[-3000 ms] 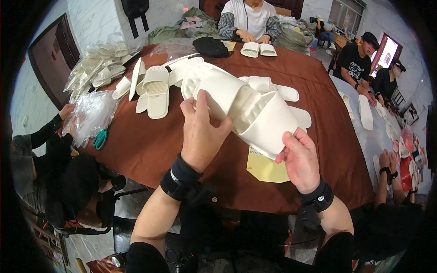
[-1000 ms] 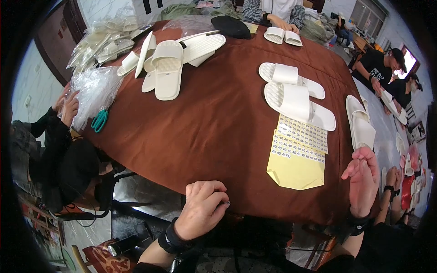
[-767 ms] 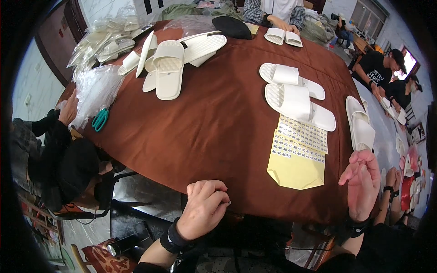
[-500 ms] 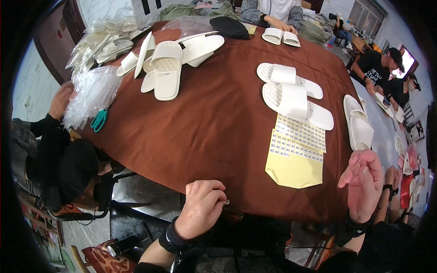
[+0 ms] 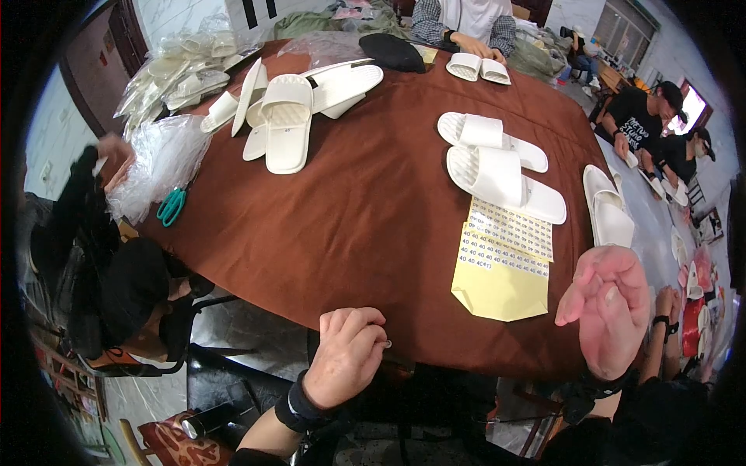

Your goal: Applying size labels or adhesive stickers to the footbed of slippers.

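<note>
My left hand rests at the near edge of the brown cloth-covered table, its fingers curled in and a ring showing. Nothing shows in it, though its palm side is hidden. At the right edge my right hand is raised, palm side showing and fingers folded inward, with nothing visible in it. Between the hands lie yellow sheets of small printed stickers. A pair of white slippers lies beyond, the nearer one overlapping the sheets' top. Just past my right hand is another white slipper.
At the far left sit several white slippers, bagged slippers, clear plastic bags and teal-handled scissors. A person across the table has hands near two slippers. Others work at a table on the right.
My right hand has shifted slightly left and looks larger. My left hand has hardly moved. The hand of the person on the left has moved at the plastic bags.
</note>
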Tool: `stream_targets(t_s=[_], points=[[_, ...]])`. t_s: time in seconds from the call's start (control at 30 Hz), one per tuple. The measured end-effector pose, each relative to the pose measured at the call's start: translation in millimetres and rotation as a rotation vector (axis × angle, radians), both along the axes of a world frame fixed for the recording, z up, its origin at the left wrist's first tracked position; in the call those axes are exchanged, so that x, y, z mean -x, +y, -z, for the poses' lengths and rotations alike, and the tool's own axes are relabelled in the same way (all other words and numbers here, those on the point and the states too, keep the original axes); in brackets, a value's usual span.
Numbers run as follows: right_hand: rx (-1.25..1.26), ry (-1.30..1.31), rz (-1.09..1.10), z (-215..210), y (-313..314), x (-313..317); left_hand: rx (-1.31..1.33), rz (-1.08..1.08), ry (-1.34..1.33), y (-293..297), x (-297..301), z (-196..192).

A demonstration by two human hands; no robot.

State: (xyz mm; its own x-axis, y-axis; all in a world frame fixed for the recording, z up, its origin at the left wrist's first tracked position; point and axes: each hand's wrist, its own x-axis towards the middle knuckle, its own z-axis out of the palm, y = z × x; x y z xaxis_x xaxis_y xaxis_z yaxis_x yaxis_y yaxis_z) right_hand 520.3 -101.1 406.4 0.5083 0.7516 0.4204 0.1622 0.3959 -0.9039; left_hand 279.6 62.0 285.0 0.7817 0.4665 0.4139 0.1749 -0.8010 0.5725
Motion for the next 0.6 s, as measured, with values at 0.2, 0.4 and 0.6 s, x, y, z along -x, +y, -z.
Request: stream_targets(t_s=[0.2, 0.4, 0.6], points=[[-0.058, 0.049, -0.110, -7, 21, 8, 0.008, 0.026, -0.007, 4, 4, 1], [-0.073, 0.080, -0.196, -14, 51, 16, 0.129, 0.074, -0.033, 21, 12, -25], [0.031, 0.264, -0.229, 5, 82, 9, 0.041, -0.103, -0.068, 92, 19, -61]])
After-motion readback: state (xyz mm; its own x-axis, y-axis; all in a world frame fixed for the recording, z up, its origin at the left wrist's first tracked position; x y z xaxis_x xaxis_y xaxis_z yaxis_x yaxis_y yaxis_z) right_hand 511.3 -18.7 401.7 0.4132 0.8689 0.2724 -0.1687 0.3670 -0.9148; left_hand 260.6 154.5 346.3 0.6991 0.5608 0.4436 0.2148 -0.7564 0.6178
